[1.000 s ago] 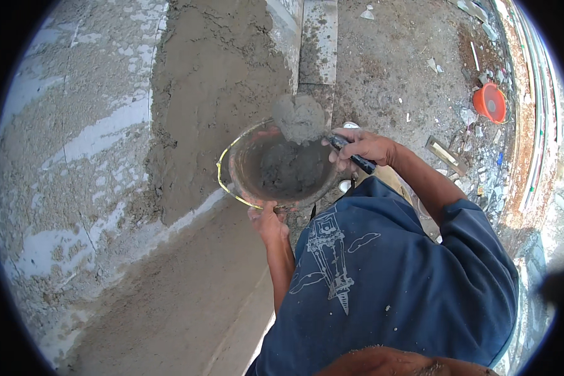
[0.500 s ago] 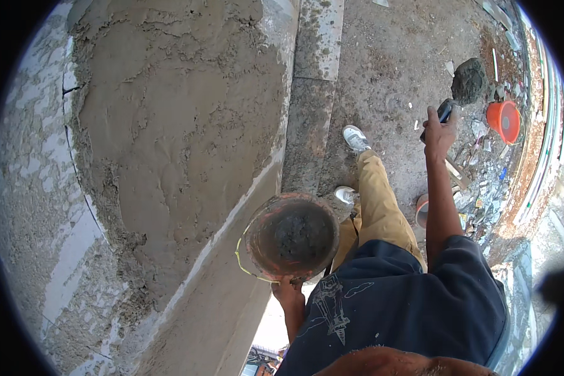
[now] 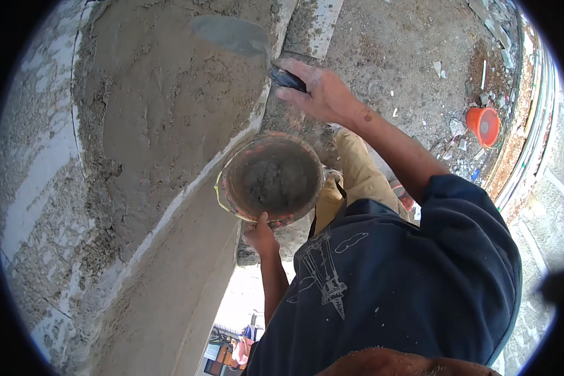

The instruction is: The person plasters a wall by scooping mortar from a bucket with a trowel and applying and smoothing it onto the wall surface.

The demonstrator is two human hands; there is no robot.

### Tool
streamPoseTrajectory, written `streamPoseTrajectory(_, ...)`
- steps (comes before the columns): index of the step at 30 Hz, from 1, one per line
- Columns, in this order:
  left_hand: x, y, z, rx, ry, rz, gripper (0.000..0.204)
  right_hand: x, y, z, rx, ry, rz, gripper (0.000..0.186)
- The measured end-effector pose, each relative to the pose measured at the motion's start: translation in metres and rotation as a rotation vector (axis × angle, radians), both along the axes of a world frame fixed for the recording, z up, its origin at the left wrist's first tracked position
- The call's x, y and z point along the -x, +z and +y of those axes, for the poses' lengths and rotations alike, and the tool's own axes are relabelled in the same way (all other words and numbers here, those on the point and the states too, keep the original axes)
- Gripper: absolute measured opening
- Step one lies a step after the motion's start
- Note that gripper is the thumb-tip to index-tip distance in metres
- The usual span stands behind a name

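Observation:
My right hand (image 3: 316, 91) is closed round the dark handle of a trowel (image 3: 230, 35), whose grey rounded blade lies against the wet mortar (image 3: 163, 106) on the wall. No lump shows on the blade's visible face. With its fingers hooked over the near rim, my left hand (image 3: 261, 236) grips a reddish, mortar-smeared bucket (image 3: 301, 150). Dark wet mortar (image 3: 272, 182) fills its bottom, and a thin yellowish handle hangs at its left side. The bucket is held up beside the wall's edge, in front of my legs.
Rough, pale-patched wall (image 3: 41, 175) borders the mortar on the left. An orange bucket (image 3: 482, 127) stands on the dirt ground at right, among rubble (image 3: 457, 128). Beyond lie long pipes or strips (image 3: 539, 119). Another reddish container (image 3: 403, 194) is partly hidden by my right arm.
My right hand has swung left from over the ground to the wall, bringing the trowel onto the mortar; the lump it carried no longer shows. The bucket has shifted slightly up and left in view.

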State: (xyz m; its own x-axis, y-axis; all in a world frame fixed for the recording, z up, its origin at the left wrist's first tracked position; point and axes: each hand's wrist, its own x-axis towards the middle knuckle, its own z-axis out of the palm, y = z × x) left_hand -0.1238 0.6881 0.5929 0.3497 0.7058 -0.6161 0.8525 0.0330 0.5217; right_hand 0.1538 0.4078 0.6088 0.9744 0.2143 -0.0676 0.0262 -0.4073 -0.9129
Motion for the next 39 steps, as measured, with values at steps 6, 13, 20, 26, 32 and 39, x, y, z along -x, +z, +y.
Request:
streamPoseTrajectory(6,-0.035,0.035,-0.014,-0.248,-0.39,-0.06,0.038,0.089,0.024,-0.048,0.706,0.613,0.137,0.042)
streamPoseTrajectory(13,-0.073,0.125,-0.039,-0.343,-0.646,-0.222,0.033,0.108,0.05,0.033,0.75,0.678,-0.123,0.025)
streamPoseTrajectory(20,-0.092,0.167,-0.035,-0.574,-0.742,-0.777,0.041,0.109,0.111,0.013,0.835,0.476,-0.123,0.038)
streamPoseTrajectory(26,-0.107,0.172,-0.022,-0.24,-0.636,-0.981,0.039,0.13,0.105,0.019,0.777,0.545,-0.124,0.039)
streamPoseTrajectory(32,-0.108,0.191,-0.024,-0.249,-0.63,-1.136,0.035,0.138,0.13,0.001,0.774,0.542,-0.214,0.036)
streamPoseTrajectory(39,-0.1,0.223,-0.043,-0.298,-0.66,-1.148,0.03,0.133,0.151,-0.021,0.424,0.554,0.119,0.038)
